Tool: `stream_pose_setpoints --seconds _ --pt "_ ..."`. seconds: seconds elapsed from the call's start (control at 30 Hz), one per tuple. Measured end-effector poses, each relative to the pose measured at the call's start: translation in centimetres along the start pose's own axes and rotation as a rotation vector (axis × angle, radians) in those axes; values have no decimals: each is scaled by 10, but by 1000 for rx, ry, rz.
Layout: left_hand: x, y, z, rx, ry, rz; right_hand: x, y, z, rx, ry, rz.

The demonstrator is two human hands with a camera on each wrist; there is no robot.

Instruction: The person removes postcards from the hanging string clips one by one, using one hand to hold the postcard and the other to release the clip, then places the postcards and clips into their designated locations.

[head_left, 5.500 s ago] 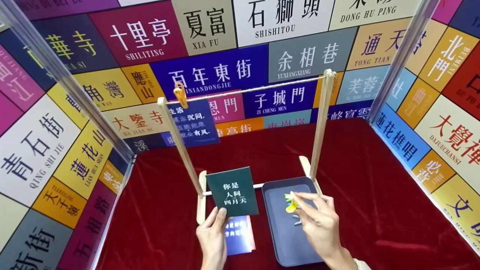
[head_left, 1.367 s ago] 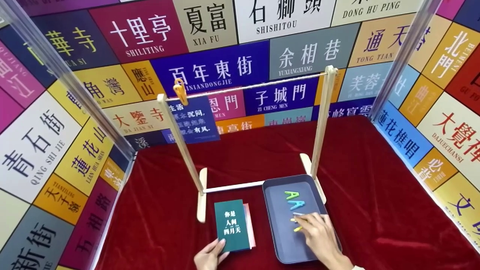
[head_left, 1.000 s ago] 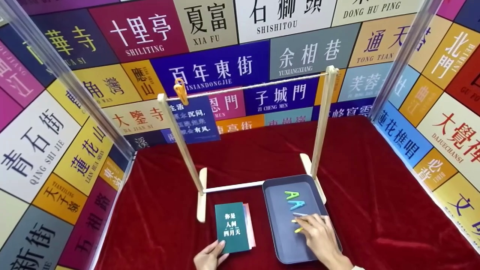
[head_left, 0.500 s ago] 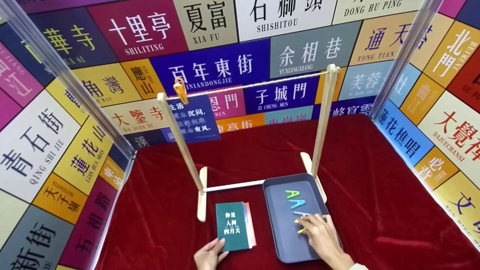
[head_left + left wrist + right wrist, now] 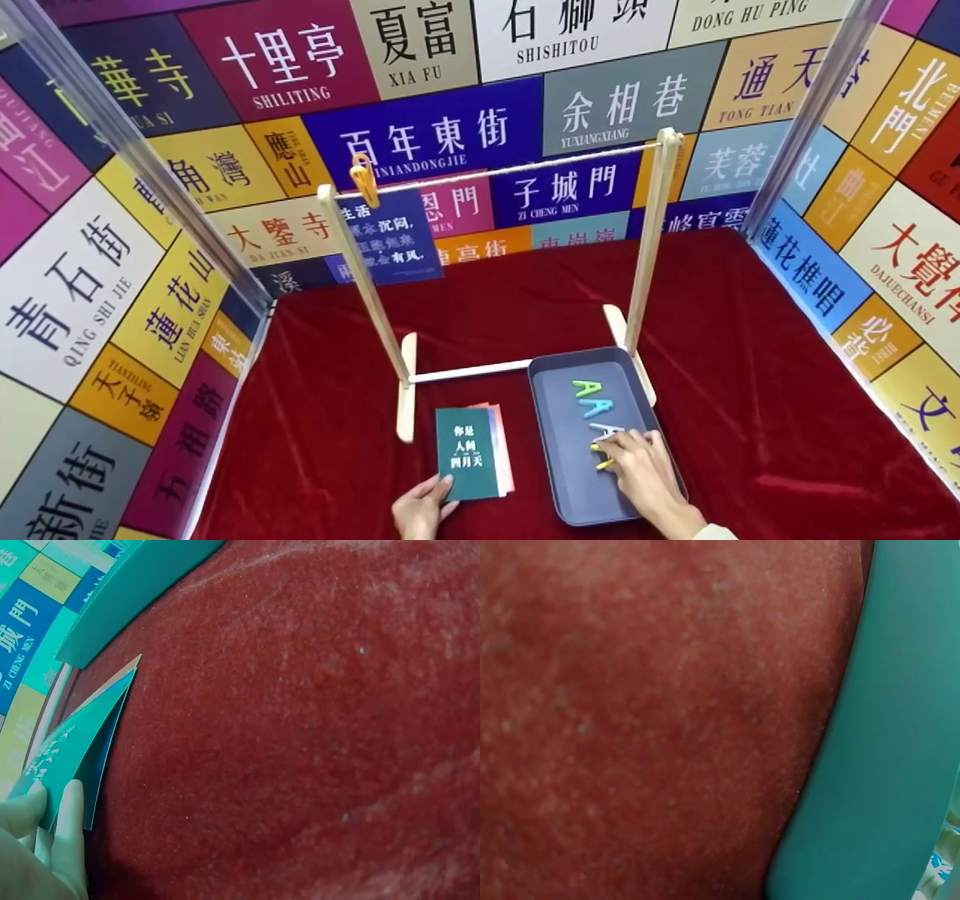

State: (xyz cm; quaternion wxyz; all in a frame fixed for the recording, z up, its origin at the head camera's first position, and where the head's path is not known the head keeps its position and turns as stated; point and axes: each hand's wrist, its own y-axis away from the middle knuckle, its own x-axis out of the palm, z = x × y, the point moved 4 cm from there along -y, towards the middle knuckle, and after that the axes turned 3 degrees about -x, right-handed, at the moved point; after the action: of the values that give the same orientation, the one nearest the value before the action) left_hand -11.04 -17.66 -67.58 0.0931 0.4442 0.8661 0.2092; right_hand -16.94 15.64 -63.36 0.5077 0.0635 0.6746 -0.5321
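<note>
My left hand [image 5: 421, 504] pinches the lower left corner of a dark green card [image 5: 469, 480] with white writing. The card lies over a stack of cards [image 5: 504, 450], whose pink and blue edges stick out on the right. In the left wrist view the green card's near edge [image 5: 71, 750] is raised a little off the blue card below. Over the dark tray [image 5: 585, 502], my right hand [image 5: 645, 472] holds a yellow clothespin [image 5: 604, 464] low, its fingers partly covering it. A grey clothespin [image 5: 606, 430], a blue one [image 5: 596, 408] and a green one [image 5: 586, 388] lie farther up the tray.
A wooden frame [image 5: 646, 247] with a rope [image 5: 525, 166] across its top stands behind the tray and cards. An orange clothespin [image 5: 365, 181] holds a blue card [image 5: 397, 240] on the rope's left end. Red cloth [image 5: 750, 420] covers the table; printed panels surround it.
Earlier the green card and yellow clothespin were held up in the air. Both have come down, the card onto the stack, the clothespin into the tray. Over the last second the hands barely move.
</note>
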Motion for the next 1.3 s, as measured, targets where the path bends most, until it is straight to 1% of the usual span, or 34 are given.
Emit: stream_pose_setpoints --seconds 0.1,0.23,0.33,0.5,0.7,0.77,0.87,1.0,1.13,1.2,1.3 --pt "1 0 -2 6 -38 -40 0 -1 0 7 2 12" --pt "-2 1 -2 -2 -91 -104 -1 -1 0 24 10 38" --pt "-3 3 -3 0 -121 -137 0 0 -1 32 22 51" --pt "-4 6 -7 40 -207 -176 0 -1 -1 37 17 51" --pt "-2 10 -13 112 -323 -208 1 0 -2 42 22 44" --pt "-2 12 -14 132 -391 -219 1 1 -2 43 17 39" --pt "-2 15 -16 161 -520 -246 0 1 -2 43 11 30" --pt "1 19 -19 172 -640 -257 -1 1 0 41 -13 -4" --pt "2 23 -20 176 -704 -253 -4 1 3 16 -26 -50" --pt "2 25 -21 194 -723 -253 -6 0 5 12 -36 -68" --pt "5 29 -23 235 -728 -251 -9 -1 5 18 -50 -87"
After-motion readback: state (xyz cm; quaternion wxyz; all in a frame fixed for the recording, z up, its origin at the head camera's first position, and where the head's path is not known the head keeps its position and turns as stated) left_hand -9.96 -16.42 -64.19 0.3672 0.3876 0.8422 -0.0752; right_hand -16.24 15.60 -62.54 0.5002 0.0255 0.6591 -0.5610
